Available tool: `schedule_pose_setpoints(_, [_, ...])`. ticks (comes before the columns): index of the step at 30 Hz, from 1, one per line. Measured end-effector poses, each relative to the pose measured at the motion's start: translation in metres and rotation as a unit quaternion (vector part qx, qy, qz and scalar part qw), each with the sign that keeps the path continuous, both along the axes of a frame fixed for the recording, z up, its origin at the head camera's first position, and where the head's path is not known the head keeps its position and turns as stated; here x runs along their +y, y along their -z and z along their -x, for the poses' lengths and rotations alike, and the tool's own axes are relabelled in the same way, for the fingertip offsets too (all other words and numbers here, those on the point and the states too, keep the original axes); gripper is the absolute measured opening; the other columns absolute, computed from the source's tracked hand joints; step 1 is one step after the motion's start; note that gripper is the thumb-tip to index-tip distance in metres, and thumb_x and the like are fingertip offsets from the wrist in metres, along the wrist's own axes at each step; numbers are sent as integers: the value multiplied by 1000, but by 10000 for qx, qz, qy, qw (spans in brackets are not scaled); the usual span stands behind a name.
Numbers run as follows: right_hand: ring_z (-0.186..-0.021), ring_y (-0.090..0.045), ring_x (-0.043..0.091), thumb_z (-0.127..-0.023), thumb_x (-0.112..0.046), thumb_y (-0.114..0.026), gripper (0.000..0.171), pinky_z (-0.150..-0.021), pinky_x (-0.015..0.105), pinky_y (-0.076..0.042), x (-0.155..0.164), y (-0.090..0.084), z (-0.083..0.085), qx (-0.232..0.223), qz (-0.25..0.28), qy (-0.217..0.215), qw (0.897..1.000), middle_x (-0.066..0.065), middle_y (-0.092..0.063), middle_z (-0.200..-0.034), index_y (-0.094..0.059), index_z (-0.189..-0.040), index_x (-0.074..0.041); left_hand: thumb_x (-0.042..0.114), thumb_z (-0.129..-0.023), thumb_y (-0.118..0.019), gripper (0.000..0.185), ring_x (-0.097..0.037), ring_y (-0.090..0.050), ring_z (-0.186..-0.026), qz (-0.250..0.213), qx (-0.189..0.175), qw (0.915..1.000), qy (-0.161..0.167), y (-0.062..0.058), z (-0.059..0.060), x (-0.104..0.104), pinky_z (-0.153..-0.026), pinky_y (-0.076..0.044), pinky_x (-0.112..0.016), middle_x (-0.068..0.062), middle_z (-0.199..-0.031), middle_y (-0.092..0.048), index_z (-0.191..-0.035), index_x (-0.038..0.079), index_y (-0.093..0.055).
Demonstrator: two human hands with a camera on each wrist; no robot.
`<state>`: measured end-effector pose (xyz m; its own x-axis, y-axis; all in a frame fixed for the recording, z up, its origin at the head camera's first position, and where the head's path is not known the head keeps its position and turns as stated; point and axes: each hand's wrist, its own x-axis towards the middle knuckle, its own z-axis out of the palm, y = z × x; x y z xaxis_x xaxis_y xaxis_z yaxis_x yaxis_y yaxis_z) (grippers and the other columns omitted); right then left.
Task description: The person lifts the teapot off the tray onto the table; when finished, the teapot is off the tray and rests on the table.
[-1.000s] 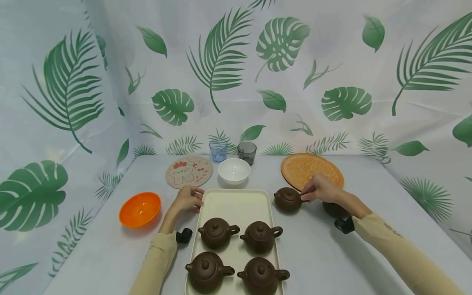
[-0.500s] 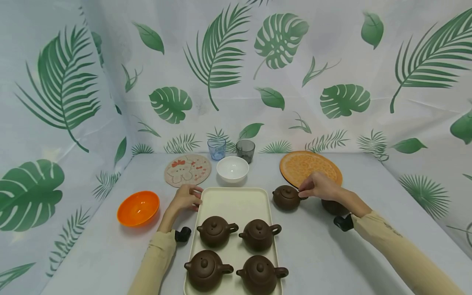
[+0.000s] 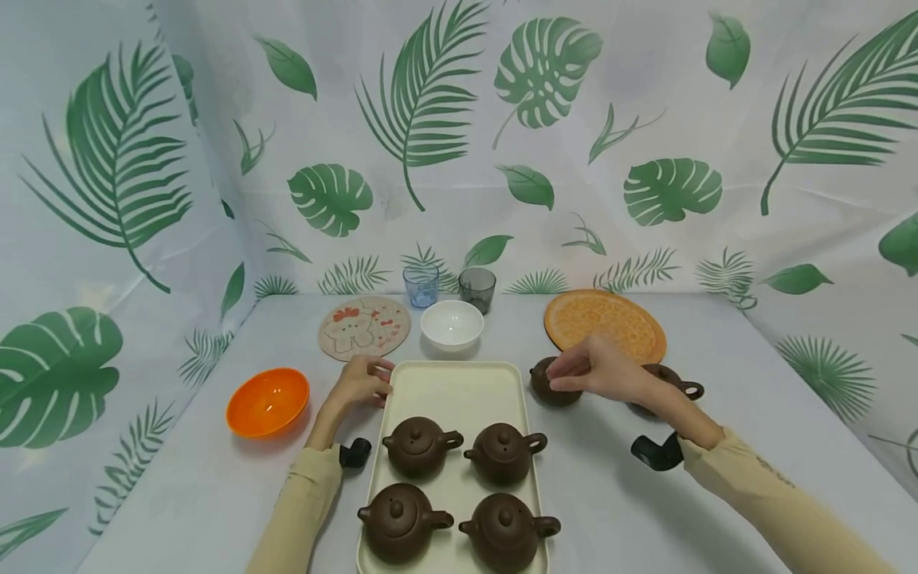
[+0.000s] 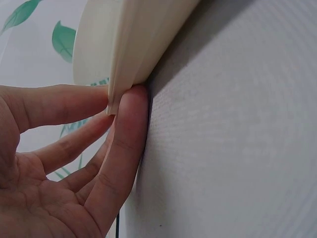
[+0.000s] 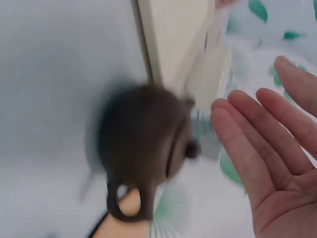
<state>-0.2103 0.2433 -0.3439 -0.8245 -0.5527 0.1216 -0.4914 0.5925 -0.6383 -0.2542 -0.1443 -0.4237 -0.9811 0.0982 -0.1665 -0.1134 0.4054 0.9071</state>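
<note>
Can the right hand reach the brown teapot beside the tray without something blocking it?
Probably yes. The right hand hovers open directly over that teapot, which stands on the table just right of the tray. Nothing lies between them; the other loose teapot sits behind the wrist.

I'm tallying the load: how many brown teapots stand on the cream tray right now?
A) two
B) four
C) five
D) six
B: four teapots stand in two rows on the cream tray; two more sit on the table beside it, by the right hand.
</note>
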Motion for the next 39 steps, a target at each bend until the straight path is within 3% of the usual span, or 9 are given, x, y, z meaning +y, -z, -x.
schedule_pose_setpoints(6, [-80,-69,8,-84,-21,-74,26,-69,20,-57,-18,18,-25,-705,-15,-712,9950,1,-73,-88,-73,-98,0,-12,-75,-66,42,-17,-63,-64,70,-53,10000,-25,0,0,1,-54,-59,-32,-15,-88,-61,-116,-8,-60])
schedule_pose_setpoints(10, [-76,-68,5,-83,-18,-74,20,-67,20,-57,-24,27,-35,-891,-38,-926,9917,-2,-73,-85,-75,-96,-2,-12,-75,-66,42,-16,-63,-65,70,-67,9999,-61,-1,0,1,-54,-59,-31,-15,-88,-61,-116,-8,-60])
schedule_pose_setpoints(21, [-72,-67,4,-83,-8,-72,8,-64,19,-57,-33,38,-38,-632,-99,-1165,9911,-1,-73,-79,-76,-90,-4,-11,-75,-66,42,-17,-63,-65,68,-89,9999,-60,0,1,0,-54,-59,-31,-13,-87,-60,-116,-7,-60])
schedule_pose_setpoints(39, [-70,-67,3,-84,-9,-71,9,-60,19,-56,-36,40,-37,-521,-41,-1152,9920,-3,-73,-78,-77,-89,-4,-11,-74,-67,42,-17,-63,-64,45,-80,9999,-84,1,2,0,-53,-58,-31,-13,-86,-60,-115,-6,-61])
